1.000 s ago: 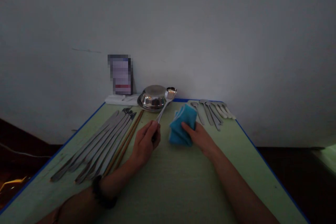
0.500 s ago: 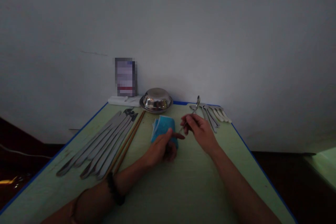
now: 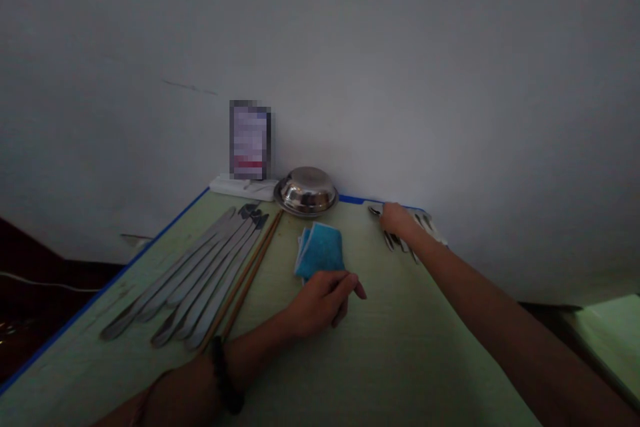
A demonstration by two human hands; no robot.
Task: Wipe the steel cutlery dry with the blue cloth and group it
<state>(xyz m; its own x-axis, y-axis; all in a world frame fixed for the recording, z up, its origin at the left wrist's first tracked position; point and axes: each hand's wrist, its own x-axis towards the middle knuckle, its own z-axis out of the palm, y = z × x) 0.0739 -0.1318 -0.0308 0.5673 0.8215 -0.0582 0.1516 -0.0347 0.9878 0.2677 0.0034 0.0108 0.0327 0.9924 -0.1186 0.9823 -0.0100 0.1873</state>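
Steel spoons (image 3: pixel 374 211) lie under and beside the right hand (image 3: pixel 397 219), the nearer one, their length slanting out from the wall (image 3: pixel 400 80); I can't tell whether its hidden fingers grip any. Well apart, the left hand (image 3: pixel 323 303) hangs half-curled, seemingly empty, by the blue cloth (image 3: pixel 323 250)

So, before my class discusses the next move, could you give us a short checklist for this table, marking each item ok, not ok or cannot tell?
1. Left hand at the blue cloth: ok, at its near edge.
2. Left grip closed on the cloth: cannot tell; the contact is hidden.
3. Right hand at the spoons: ok.
4. Right grip in clear view: not ok; the back of the hand hides the fingers.
5. Chopsticks apart from the spoons: ok, beside the long metal utensils.
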